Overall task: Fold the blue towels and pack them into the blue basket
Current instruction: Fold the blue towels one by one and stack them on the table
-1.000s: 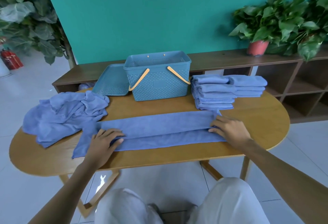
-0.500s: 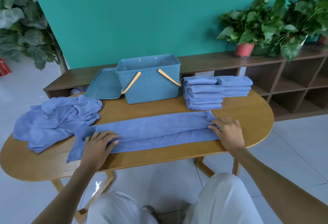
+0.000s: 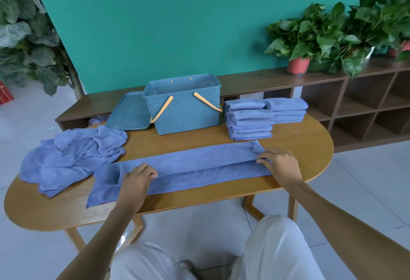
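A long blue towel (image 3: pixel 199 166), folded lengthwise into a strip, lies across the front of the wooden table (image 3: pixel 306 146). My left hand (image 3: pixel 136 182) grips the fold's edge near the strip's left end with curled fingers. At the right end, my right hand (image 3: pixel 280 164) pinches the same edge. The blue basket (image 3: pixel 186 113), with its orange handles hanging down, stands open behind the strip. Right of it are two stacks of folded blue towels (image 3: pixel 250 122). A crumpled pile of blue towels (image 3: pixel 73 155) lies at the left.
The basket's blue lid (image 3: pixel 131 113) leans on the table's back edge, left of the basket. A low brown shelf (image 3: pixel 355 102) runs behind the table, with potted plants (image 3: pixel 299 42) on top. A large leafy plant (image 3: pixel 24 35) stands far left. My knees are below the table's front edge.
My left hand's fingers, flat on the towel before, have curled onto the fold's edge. My right hand stays at the right end. The camera view has shifted slightly.
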